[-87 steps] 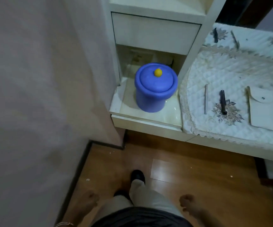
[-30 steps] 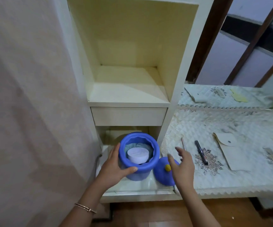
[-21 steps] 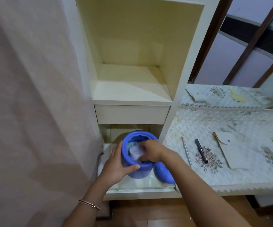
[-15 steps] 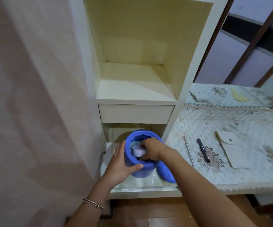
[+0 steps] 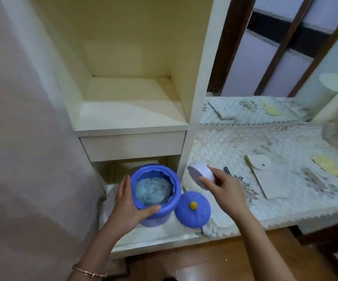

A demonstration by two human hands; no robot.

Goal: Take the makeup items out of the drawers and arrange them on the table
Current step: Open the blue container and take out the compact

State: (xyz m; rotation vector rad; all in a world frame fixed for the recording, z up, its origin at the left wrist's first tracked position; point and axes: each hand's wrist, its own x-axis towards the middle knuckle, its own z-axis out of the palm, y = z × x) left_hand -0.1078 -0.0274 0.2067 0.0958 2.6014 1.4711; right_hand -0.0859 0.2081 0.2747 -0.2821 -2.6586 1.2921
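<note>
Tall cream shelf unit (image 5: pixel 131 110) at left, with a shut drawer front under an open cubby. To its right, a table (image 5: pixel 275 147) under a quilted white cover, with a flat beige pouch (image 5: pixel 269 179) lying on it. On the low ledge beneath the drawer, an open blue tub (image 5: pixel 156 219) with pale blue cloth (image 5: pixel 154 189) inside. Just beside the tub on the right, its blue lid (image 5: pixel 192 213), yellow knob up. Left hand (image 5: pixel 127 201) wrapped round the tub's near wall, steadying it. Right hand (image 5: pixel 225 189) raised above the table's left edge, fingertips pinching a small white round jar (image 5: pixel 200 173). Jar tilted, flat face turned left, clear of the tub and not touching the cover. Bare cover to the right and beyond, so probably a short carry rightward by the nearer right hand, then levelling the jar before setting it down.
</note>
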